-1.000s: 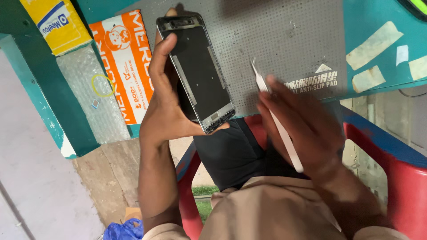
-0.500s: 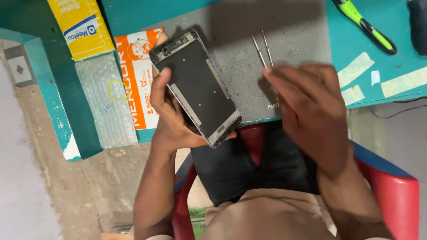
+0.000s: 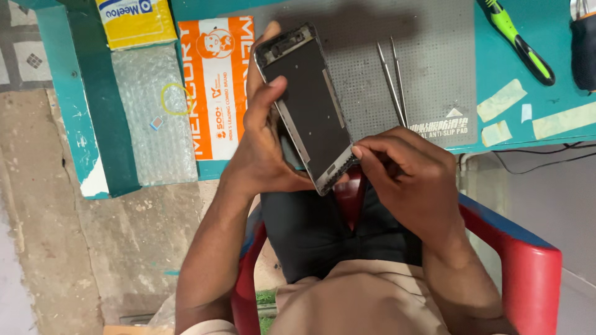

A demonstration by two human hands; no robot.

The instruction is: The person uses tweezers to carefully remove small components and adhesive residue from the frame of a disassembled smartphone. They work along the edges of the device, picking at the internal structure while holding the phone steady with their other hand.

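My left hand [image 3: 264, 146] grips an opened phone [image 3: 307, 102] with a dark inner face and a metal rim, held tilted over the table edge with my thumb across its left side. The fingertips of my right hand [image 3: 410, 180] pinch the phone's lower right corner. What they pinch there is too small to tell. Metal tweezers [image 3: 392, 77] lie loose on the grey anti-slip mat [image 3: 434, 56] just right of the phone, apart from both hands.
On the teal table [image 3: 87, 105] lie an orange printed packet [image 3: 217, 80], bubble wrap [image 3: 152, 118], a yellow box [image 3: 133, 22], a green-handled screwdriver [image 3: 518, 43] and tape strips [image 3: 503, 99]. A red chair [image 3: 528, 260] is under me, with concrete floor to the left.
My right hand set the tweezers down on the mat and came to the phone's lower corner. My left hand kept its hold on the phone and turned its dark side up.
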